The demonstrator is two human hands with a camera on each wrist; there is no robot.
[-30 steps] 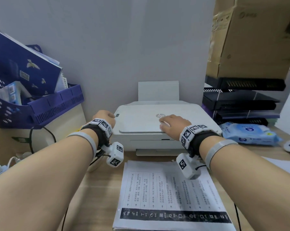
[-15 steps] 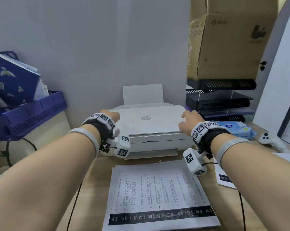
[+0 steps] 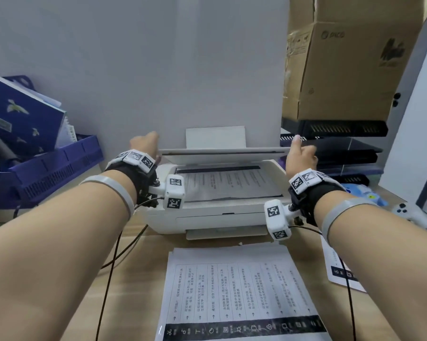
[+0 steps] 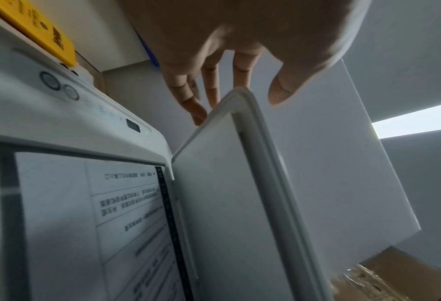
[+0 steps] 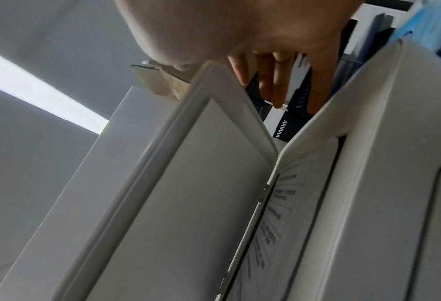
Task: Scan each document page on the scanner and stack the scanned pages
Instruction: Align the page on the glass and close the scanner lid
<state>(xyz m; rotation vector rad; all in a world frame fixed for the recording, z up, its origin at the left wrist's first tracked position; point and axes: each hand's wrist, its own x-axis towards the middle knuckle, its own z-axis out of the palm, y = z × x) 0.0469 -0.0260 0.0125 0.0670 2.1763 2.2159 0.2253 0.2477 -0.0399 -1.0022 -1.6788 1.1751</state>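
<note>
You're lifting the scanner lid point(image 3: 223, 153) now. Half a second back it was lying flat and closed on the scanner point(image 3: 222, 212) with your hands at its side edges; now it's raised partway, its front edge showing as a thin band across the middle of the frame. Your left hand point(image 3: 144, 143) is gripping the lid's left front corner, fingers point(image 4: 188, 97) behind it and thumb in front, in the left wrist view. Your right hand point(image 3: 301, 155) is gripping the right front corner the same way, thumb up on top, fingers point(image 5: 276, 85) reaching down beside the edge.

With the lid up, a document page point(image 3: 229, 183) is showing on the glass, lying flat at centre frame with print visible on its upper side. The stack of pages point(image 3: 239, 291) is lying on the desk point(image 3: 133, 267) at the bottom centre, just in front of the scanner. Another printed sheet point(image 3: 340, 269) is sitting at the lower right edge, partly under your right forearm. The camera has also tipped closer: the scanner is filling more of the frame than before.
</note>
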